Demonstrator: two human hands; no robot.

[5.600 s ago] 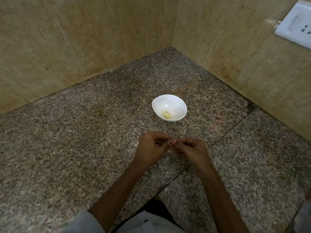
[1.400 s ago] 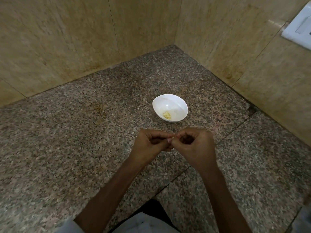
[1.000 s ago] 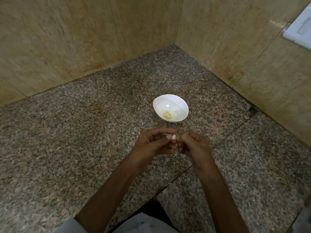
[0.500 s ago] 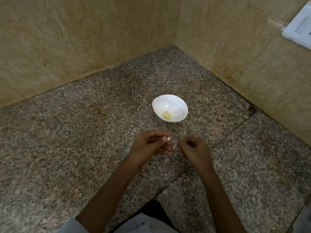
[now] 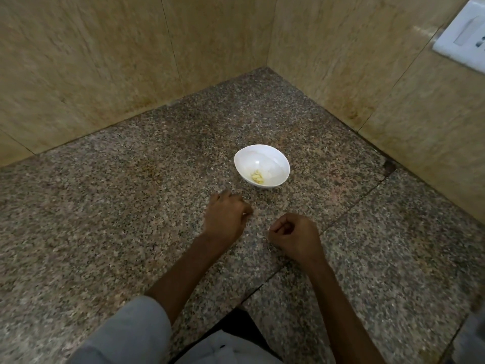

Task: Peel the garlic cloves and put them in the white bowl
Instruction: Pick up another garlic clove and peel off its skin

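Note:
The white bowl [image 5: 274,160] stands on the granite counter [image 5: 131,206] with a few peeled yellowish garlic cloves [image 5: 257,177] in its bottom. My left hand [image 5: 226,215] is palm down just short of the bowl, its fingers curled; a small pale bit of a garlic clove [image 5: 244,213] shows at the fingertips. My right hand [image 5: 292,236] hovers to the right and nearer me, fingers curled into a loose fist with nothing visible in it. A scrap of garlic skin [image 5: 259,234] lies on the counter between the hands.
Beige tiled walls [image 5: 105,61] close the counter's far corner behind the bowl. A white switch plate [image 5: 464,38] is on the right wall. A seam [image 5: 349,211] runs across the counter to the right of my hands.
The hands have come apart. My left hand turned palm down and moved forward toward the bowl with the clove. My right hand drew back to the right.

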